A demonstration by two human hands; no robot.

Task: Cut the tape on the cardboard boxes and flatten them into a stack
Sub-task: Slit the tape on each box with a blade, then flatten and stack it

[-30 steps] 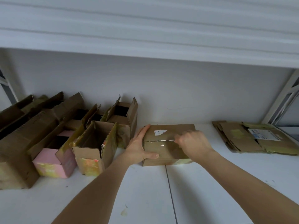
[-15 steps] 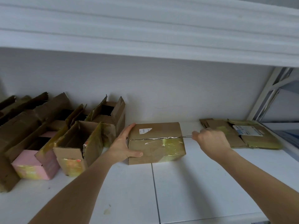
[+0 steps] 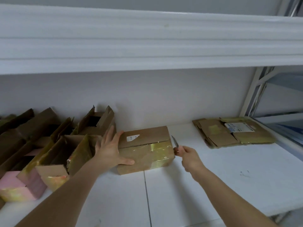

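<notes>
Left hand [image 3: 110, 149], fingers spread, braces box [image 3: 146, 149] at 9 o'clock; right hand [image 3: 191, 158] grips knife [image 3: 175, 142] at 3 o'clock. Keep blade shallow, cutting away from bracing fingers.

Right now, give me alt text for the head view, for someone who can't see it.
A closed cardboard box sits on a white table; the left hand steadies its left end while the right hand holds a knife at its right end. Opened boxes stand to the left, a flattened stack to the right.
</notes>
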